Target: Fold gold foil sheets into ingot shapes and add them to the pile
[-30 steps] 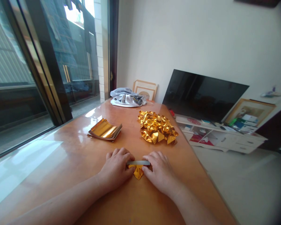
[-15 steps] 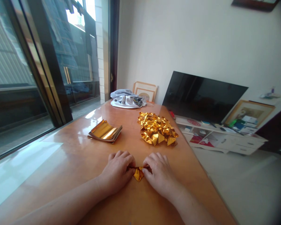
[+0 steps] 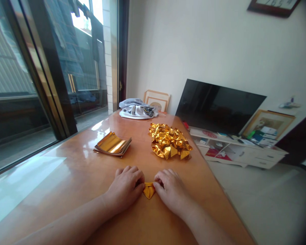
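Between my hands, just above or on the table, is a small piece of folded gold foil paper (image 3: 149, 191) with its point toward me and a flat band along its top. My left hand (image 3: 127, 185) pinches its left corner between thumb and fingers. At the opposite corner, the thumb and fingers of my right hand (image 3: 169, 187) are closed on it too. Beyond my left hand lies a stack of gold foil sheets (image 3: 112, 144), curled upward at the edges. A pile of folded gold foil pieces (image 3: 169, 139) sits beyond my right hand.
The glossy wooden table (image 3: 91, 177) runs away from me, its right edge dropping to a pale floor. Grey-white cloth (image 3: 136, 109) lies at its far end. A television (image 3: 219, 107) stands on a white cabinet (image 3: 239, 153) to the right. Glass sliding doors (image 3: 48, 68) are at left.
The top of the foil piece now shows a flat folded band with a neat pointed flap, where it looked crumpled before. Both hands keep their pinch, and the view has shifted slightly.
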Demonstrator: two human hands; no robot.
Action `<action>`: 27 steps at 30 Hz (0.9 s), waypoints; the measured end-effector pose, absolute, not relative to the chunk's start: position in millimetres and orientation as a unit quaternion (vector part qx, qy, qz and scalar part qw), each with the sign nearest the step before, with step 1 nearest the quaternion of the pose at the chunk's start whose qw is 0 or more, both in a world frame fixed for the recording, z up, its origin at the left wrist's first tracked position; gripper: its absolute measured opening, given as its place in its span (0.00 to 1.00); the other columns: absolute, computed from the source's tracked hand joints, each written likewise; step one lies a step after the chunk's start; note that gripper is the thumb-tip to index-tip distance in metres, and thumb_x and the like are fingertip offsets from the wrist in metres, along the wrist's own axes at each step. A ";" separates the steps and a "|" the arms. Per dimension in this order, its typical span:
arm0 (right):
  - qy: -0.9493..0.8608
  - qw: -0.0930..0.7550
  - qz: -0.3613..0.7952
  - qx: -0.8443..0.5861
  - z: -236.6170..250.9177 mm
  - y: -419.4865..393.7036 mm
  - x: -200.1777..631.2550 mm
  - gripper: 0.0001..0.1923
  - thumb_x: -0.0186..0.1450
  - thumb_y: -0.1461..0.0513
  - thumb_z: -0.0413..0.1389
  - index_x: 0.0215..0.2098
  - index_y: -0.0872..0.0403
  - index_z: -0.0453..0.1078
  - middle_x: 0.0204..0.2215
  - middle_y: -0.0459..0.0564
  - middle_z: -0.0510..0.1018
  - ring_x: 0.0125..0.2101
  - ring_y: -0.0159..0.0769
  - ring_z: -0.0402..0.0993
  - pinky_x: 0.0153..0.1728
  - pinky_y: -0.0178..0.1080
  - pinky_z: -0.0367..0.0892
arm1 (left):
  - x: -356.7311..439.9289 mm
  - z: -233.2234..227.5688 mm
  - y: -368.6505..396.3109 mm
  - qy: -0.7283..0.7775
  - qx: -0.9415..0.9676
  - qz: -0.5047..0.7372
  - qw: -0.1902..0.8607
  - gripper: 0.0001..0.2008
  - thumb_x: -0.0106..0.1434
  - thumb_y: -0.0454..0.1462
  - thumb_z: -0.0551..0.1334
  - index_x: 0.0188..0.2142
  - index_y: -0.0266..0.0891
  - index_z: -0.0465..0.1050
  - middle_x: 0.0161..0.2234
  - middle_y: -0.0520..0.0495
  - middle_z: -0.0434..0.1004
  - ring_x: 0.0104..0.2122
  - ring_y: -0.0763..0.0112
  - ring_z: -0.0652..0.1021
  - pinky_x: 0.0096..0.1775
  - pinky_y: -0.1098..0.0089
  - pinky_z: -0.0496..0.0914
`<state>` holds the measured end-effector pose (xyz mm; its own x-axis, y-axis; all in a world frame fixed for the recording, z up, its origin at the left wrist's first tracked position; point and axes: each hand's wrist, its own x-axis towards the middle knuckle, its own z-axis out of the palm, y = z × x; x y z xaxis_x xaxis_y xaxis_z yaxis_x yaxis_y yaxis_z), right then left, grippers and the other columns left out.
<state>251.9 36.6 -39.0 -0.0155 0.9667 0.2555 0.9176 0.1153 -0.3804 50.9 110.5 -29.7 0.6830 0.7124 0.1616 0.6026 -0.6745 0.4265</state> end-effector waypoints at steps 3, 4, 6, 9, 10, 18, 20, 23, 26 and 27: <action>-0.702 0.234 0.051 -0.671 -39.6 36.3 250.7 0.03 0.66 0.64 0.60 0.35 0.50 0.71 0.36 0.45 0.75 0.42 0.39 0.68 0.44 0.39 0.60 | 51.1 -26.7 110.5 0.375 0.898 0.151 0.176 0.04 0.64 0.39 0.61 0.38 0.44 0.74 0.39 0.48 0.76 0.42 0.60 0.73 0.44 0.61 0.61; -0.701 0.232 0.051 -0.672 -39.2 36.0 250.4 0.03 0.66 0.63 0.60 0.35 0.50 0.71 0.37 0.45 0.75 0.42 0.39 0.68 0.44 0.39 0.60 | 51.2 -26.0 110.6 0.377 0.897 0.147 0.177 0.04 0.64 0.39 0.61 0.38 0.44 0.74 0.40 0.48 0.76 0.42 0.60 0.73 0.45 0.61 0.61; -0.701 0.229 0.056 -0.674 -38.3 35.6 250.1 0.03 0.66 0.62 0.61 0.33 0.50 0.72 0.36 0.45 0.75 0.42 0.39 0.67 0.44 0.39 0.59 | 51.3 -25.4 111.3 0.381 0.896 0.140 0.181 0.04 0.64 0.39 0.61 0.37 0.44 0.75 0.40 0.48 0.75 0.43 0.60 0.72 0.45 0.61 0.60; -0.699 0.239 0.064 -0.671 -38.3 36.6 250.4 0.03 0.66 0.63 0.60 0.33 0.50 0.71 0.37 0.45 0.75 0.42 0.38 0.67 0.44 0.38 0.59 | 51.8 -26.1 113.1 0.380 0.895 0.136 0.190 0.04 0.63 0.39 0.61 0.36 0.44 0.75 0.40 0.48 0.75 0.44 0.60 0.72 0.45 0.62 0.60; -0.699 0.242 0.065 -0.670 -39.0 37.3 250.7 0.03 0.65 0.63 0.60 0.33 0.51 0.71 0.37 0.45 0.75 0.42 0.38 0.67 0.43 0.38 0.59 | 52.1 -26.5 113.7 0.377 0.896 0.137 0.193 0.04 0.63 0.39 0.61 0.35 0.43 0.74 0.40 0.48 0.75 0.44 0.60 0.72 0.45 0.62 0.60; -0.703 0.266 0.081 -0.655 -45.7 41.6 255.4 0.06 0.63 0.62 0.61 0.40 0.50 0.73 0.41 0.46 0.76 0.45 0.39 0.67 0.46 0.38 0.60 | 52.1 -30.9 114.8 0.359 0.898 0.157 0.199 0.05 0.62 0.39 0.61 0.33 0.41 0.72 0.35 0.50 0.77 0.38 0.63 0.73 0.44 0.62 0.60; -0.716 0.269 0.082 -0.639 -45.1 41.3 257.4 0.08 0.64 0.61 0.60 0.43 0.49 0.74 0.42 0.47 0.76 0.46 0.40 0.67 0.48 0.39 0.60 | 50.8 -34.0 116.0 0.351 0.898 0.164 0.208 0.05 0.62 0.39 0.61 0.31 0.41 0.70 0.32 0.50 0.76 0.35 0.64 0.73 0.44 0.63 0.61; -0.736 0.258 0.085 -0.620 -44.5 40.8 259.6 0.07 0.67 0.58 0.57 0.40 0.48 0.77 0.41 0.48 0.76 0.46 0.40 0.68 0.48 0.39 0.61 | 49.0 -41.4 117.9 0.314 0.904 0.172 0.234 0.05 0.62 0.38 0.60 0.30 0.40 0.68 0.32 0.50 0.77 0.35 0.65 0.73 0.41 0.65 0.62; -0.737 0.252 0.092 -0.621 -44.9 40.2 260.5 0.09 0.66 0.58 0.57 0.40 0.47 0.79 0.39 0.49 0.76 0.46 0.40 0.69 0.47 0.39 0.61 | 48.4 -49.5 119.3 0.298 0.904 0.195 0.235 0.04 0.61 0.36 0.60 0.29 0.40 0.68 0.32 0.50 0.76 0.35 0.66 0.72 0.40 0.67 0.62; -0.735 0.252 0.095 -0.622 -45.1 39.9 260.6 0.09 0.65 0.58 0.57 0.40 0.47 0.79 0.40 0.49 0.76 0.46 0.40 0.69 0.47 0.39 0.61 | 48.4 -51.5 119.8 0.298 0.904 0.202 0.232 0.04 0.60 0.35 0.60 0.29 0.40 0.67 0.32 0.50 0.75 0.34 0.66 0.72 0.39 0.67 0.62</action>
<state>260.6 39.9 -45.1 -0.0982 0.9626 0.2526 0.8665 0.2075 -0.4541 48.4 119.8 -51.5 0.7404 0.6329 0.2264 0.4460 -0.7145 0.5391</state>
